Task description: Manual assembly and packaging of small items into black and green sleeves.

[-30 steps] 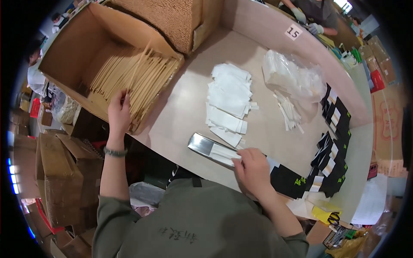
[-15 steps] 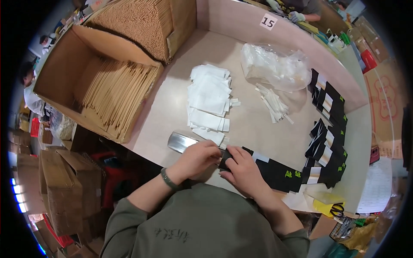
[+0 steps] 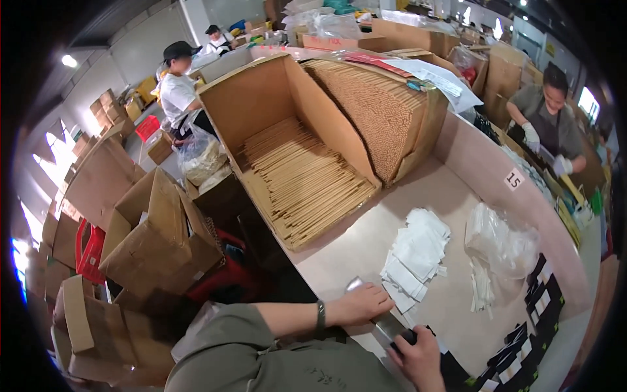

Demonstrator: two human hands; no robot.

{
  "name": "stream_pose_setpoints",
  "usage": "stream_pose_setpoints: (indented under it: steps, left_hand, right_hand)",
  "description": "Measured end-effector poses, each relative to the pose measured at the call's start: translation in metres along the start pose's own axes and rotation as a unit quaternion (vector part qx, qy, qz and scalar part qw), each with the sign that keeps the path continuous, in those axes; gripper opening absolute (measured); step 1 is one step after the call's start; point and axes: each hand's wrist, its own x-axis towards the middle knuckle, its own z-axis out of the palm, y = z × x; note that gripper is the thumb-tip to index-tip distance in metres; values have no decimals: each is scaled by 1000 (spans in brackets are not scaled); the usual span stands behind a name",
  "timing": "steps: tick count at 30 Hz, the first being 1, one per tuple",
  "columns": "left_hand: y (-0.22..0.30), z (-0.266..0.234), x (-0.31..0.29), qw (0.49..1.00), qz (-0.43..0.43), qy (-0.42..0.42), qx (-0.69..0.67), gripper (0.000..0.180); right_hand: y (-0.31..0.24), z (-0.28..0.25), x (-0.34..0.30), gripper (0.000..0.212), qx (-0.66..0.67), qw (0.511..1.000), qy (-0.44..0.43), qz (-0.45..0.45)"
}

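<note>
At the table's near edge my left hand [image 3: 360, 304] lies across a shiny silver metal piece [image 3: 390, 326], its fingers bent and pressed together over it. The metal shows on both sides of that hand. To its right, my right hand [image 3: 419, 360] pinches a small black paper sleeve [image 3: 409, 336] at the metal's near end. Part of the sleeve is hidden by the fingers. Just beyond my hands lies a loose pile of white paper packets [image 3: 416, 255]. More black sleeves with white bands [image 3: 542, 307] lie in overlapping rows at the right.
An open cardboard box [image 3: 238, 98] of thin wooden sticks [image 3: 307, 176] stands ahead, beside another tightly filled box [image 3: 418, 144]. A clear plastic bag [image 3: 513, 245] and white strips [image 3: 482, 287] lie right. A low partition [image 3: 483, 163] borders the table. Co-workers are beyond; cartons [image 3: 163, 235] stand left.
My view has swung up and left, bringing the boxes and co-workers further into sight. My left hand now rests over the metal piece, which earlier lay beside it. My right hand still holds black paper.
</note>
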Motion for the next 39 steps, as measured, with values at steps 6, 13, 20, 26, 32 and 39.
stream_pose_setpoints:
  steps: [6, 13, 20, 26, 32, 39]
  left_hand:
    - [28, -3, 1, 940, -194, -116, -256, 31]
    - [70, 48, 18, 883, 31, -206, -421, 34]
    - [2, -5, -13, 972, -218, -15, -86, 49]
    - [6, -6, -10, 981, -160, -66, -87, 61]
    - [1, -10, -15, 986, -123, -81, -82, 69]
    - [-4, -14, 8, 983, -11, -158, -93, 69]
  right_hand:
    - [136, -55, -106, 21, -72, 955, 119, 261]
    - [45, 23, -50, 42, -3, 989, -64, 130]
    - [6, 25, -3, 37, -18, 926, -123, 357]
    - [3, 28, -7, 29, -8, 922, -86, 376]
    - [-2, 32, -6, 24, -9, 929, -76, 361]
    - [-12, 51, 16, 21, 131, 915, -86, 371]
